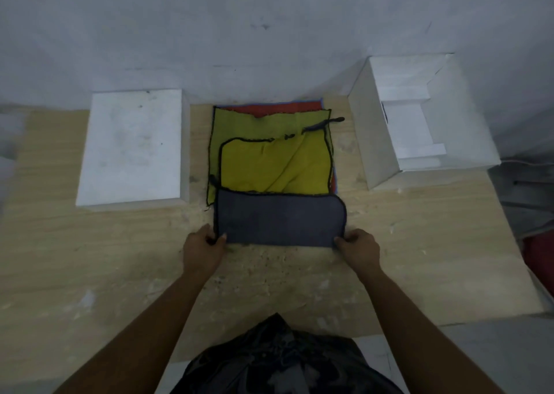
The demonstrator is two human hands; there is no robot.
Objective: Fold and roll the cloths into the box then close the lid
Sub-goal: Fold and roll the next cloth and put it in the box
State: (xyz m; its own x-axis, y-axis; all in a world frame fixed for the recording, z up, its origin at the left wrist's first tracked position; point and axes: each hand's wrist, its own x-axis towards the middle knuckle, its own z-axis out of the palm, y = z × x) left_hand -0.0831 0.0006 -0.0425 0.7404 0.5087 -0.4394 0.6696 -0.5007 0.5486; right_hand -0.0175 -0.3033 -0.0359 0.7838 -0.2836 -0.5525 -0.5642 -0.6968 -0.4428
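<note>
A pale wooden counter point(90, 258) carries a white lid point(132, 148) well left of the hands and an open white box point(377, 142), empty of cloths, up to their right. Between them lies a stack of cloths point(269, 130), yellow over red. Nearest the person, a grey cloth point(278, 219) is folded over a yellow one. The left hand point(204, 249) pinches its near left corner; the right hand point(358, 248) pinches the near right corner, fingers closed on the fabric.
</note>
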